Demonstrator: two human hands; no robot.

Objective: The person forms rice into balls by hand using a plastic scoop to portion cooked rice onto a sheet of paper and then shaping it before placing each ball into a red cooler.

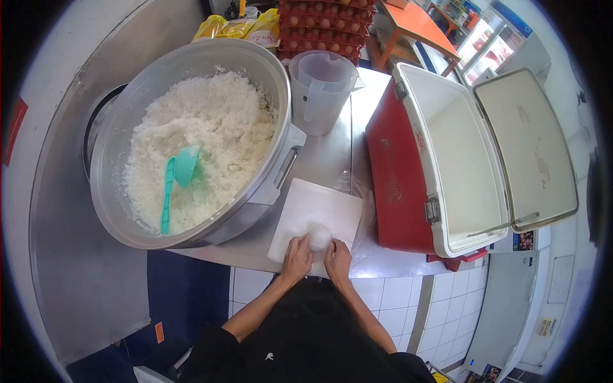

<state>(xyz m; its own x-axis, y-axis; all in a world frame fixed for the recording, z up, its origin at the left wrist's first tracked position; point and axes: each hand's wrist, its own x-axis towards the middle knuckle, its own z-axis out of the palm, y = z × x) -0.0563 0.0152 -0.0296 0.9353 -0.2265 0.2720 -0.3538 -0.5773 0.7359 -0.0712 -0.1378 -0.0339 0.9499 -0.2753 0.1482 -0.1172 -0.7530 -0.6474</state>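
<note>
On a white square sheet or stack of sheets (313,203) sits a small rounded white bundle (320,236), which looks like a portion of rice; whether clear film wraps it I cannot tell. My left hand (298,258) pinches its left side with the fingertips. At its right side my right hand (338,260) does the same. To the left, a large metal pot (234,225) holds a heap of cooked white rice (210,124). A turquoise plastic scoop (186,167) lies on that rice, its handle towards me.
Right of the sheet stands a red cool box (395,191) with its lid (527,148) open. A translucent measuring jug (321,95) is behind the sheet on the steel table (321,158). Further back are stacked egg trays (325,28) and yellow packets (237,28).
</note>
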